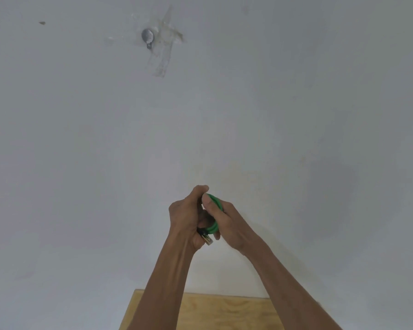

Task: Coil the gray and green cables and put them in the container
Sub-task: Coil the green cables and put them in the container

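Observation:
The green cable (213,228) is wound into a small tight coil and held up in front of a white wall, between both hands. My left hand (185,216) grips the coil from the left, fingers closed over it. My right hand (221,220) clasps it from the right, thumb pressed on the top loop. A black plug with a metal tip (206,236) sticks out below the coil by my left palm. No gray cable or container appears in the view.
A light wooden table top (224,313) shows at the bottom edge, below my forearms. The white wall (296,115) fills the view, with a small metal fitting (147,36) and tape marks high up.

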{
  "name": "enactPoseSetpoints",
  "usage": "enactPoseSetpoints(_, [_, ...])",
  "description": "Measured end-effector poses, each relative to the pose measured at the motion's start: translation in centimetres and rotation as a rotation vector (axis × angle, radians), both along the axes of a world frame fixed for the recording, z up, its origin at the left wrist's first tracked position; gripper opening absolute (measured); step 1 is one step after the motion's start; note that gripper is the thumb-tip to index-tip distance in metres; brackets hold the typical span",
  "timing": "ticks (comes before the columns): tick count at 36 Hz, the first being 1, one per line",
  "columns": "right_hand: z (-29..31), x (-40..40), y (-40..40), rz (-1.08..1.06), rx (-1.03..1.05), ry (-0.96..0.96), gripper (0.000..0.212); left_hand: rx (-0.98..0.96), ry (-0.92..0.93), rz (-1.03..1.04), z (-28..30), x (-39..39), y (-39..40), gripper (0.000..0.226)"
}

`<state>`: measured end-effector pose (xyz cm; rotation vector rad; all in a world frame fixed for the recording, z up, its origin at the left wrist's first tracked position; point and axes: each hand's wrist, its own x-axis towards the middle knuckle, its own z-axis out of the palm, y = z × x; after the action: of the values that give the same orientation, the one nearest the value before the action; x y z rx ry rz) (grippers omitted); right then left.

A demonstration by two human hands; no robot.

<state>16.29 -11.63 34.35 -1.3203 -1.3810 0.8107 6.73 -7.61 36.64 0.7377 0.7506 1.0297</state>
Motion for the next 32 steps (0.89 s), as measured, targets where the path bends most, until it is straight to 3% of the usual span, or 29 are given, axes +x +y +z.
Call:
enactPoseSetpoints(2, [-0.2, 0.0, 0.2, -0.014, 0.004, 0.048, 0.068, -0.025, -0.043, -0.029, -0.1, 0.0, 0.0, 0.044])
enactPoseSetpoints(4, [-0.7, 0.3, 0.4, 0.055, -0.059, 0.255, 0.081, -0.056, -0.063, -0.063, -0.3, -0.4, 0.2, 0.046])
enactPoseSetpoints(8, [-1.6, 1.5, 0.5, 0.146, -0.161, 0.614, 0.051, 0.006, -0.032, -0.049, -0.2, -1.2, 1.1, 0.046])
enactPoseSetpoints(11, [-1.5, 1.5, 0.6, 0.137, -0.169, 0.588, 0.041, 0.063, 0.004, -0.045, 0.0, -1.3, 1.4, 0.044])
enactPoseSetpoints(16, [-1.6, 1.1, 0.8, 0.083, -0.172, 0.626, 0.064, 0.031, -0.047, -0.042, -0.7, -1.0, 1.6, 0.044])
enactPoseSetpoints(23, [-3.7, 2.3, -0.6, 0.223, -0.168, 0.829, 0.024, -0.020, -0.107, -0.126, -1.0, -1.5, 2.0, 0.047])
enactPoseSetpoints(32, [-4.7, 1.8, -0.5, 0.049, -0.096, 0.788, 0.026, -0.014, -0.100, -0.065, -1.7, -1.2, 2.0, 0.041])
